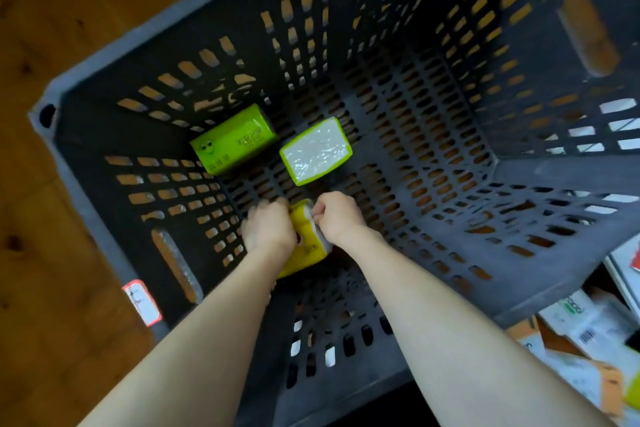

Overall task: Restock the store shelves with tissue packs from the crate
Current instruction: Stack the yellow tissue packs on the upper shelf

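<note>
Crate (554, 172) nearly empty: left hand (268, 227) and right hand (337, 217) both grip the yellow tissue pack (306, 236) on its floor, two green packs (232, 139) (316, 150) at its 11 and 12 o'clock, so probably three left to shelve.

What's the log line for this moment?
left hand, right hand: grip yellow pack | green pack, white-faced pack: loose in crate
</note>
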`<state>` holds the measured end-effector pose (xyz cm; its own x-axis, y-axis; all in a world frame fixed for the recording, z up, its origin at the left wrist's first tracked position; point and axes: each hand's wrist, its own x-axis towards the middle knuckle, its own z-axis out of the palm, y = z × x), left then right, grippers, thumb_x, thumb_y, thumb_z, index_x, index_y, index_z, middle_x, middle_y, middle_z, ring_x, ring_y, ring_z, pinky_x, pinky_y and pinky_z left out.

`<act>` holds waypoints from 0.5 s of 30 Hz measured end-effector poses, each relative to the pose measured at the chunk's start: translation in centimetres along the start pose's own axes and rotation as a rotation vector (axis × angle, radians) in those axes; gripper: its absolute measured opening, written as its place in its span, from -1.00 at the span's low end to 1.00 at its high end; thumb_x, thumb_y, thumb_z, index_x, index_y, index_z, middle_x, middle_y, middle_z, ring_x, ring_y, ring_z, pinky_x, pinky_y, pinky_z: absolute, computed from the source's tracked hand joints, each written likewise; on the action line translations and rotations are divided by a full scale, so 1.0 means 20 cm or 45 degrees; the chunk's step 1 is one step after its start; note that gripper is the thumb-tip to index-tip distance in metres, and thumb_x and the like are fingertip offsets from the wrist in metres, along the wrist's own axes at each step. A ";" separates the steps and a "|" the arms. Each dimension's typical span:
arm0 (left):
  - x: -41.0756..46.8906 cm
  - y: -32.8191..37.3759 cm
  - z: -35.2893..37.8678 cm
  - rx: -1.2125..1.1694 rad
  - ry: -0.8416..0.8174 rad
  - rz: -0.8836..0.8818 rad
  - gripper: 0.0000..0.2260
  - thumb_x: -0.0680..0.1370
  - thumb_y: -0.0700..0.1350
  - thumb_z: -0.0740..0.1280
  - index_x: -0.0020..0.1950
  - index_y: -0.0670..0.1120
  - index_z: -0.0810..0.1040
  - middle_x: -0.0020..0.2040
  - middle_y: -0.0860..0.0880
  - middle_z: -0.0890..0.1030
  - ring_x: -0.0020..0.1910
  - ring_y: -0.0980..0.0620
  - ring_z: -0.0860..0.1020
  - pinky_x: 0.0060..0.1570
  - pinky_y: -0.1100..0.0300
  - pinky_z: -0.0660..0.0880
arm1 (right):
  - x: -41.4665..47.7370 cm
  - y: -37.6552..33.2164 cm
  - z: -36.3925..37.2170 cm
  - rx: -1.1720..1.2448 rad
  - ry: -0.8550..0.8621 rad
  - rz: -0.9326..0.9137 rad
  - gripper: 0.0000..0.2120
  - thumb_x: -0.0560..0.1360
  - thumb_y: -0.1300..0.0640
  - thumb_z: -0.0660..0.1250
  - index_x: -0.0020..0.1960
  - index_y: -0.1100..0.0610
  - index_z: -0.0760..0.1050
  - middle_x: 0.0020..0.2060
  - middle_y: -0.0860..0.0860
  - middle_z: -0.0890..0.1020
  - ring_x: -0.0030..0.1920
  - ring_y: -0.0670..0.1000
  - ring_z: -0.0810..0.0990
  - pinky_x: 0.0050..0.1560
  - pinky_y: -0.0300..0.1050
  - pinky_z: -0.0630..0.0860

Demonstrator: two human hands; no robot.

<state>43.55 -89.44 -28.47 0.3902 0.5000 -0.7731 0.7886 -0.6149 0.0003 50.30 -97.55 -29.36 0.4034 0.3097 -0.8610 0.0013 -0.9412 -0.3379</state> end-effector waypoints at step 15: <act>-0.85 0.08 -0.66 -0.761 0.110 0.305 -0.68 0.46 -0.15 0.40 -0.39 -0.04 0.29 -0.08 -0.08 0.51 0.02 -0.04 0.45 -0.20 0.23 0.21 | -0.92 -0.12 -0.59 0.624 0.320 -0.163 -0.69 0.50 0.23 0.26 0.24 0.11 0.46 0.20 0.02 0.52 0.22 0.00 0.47 0.18 -0.15 0.42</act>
<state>44.41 -90.83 -7.04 0.6052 0.4537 -0.6542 0.7939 -0.2824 0.5386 53.77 -102.60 -8.23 0.6337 0.3193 -0.7046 -0.3362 -0.7066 -0.6226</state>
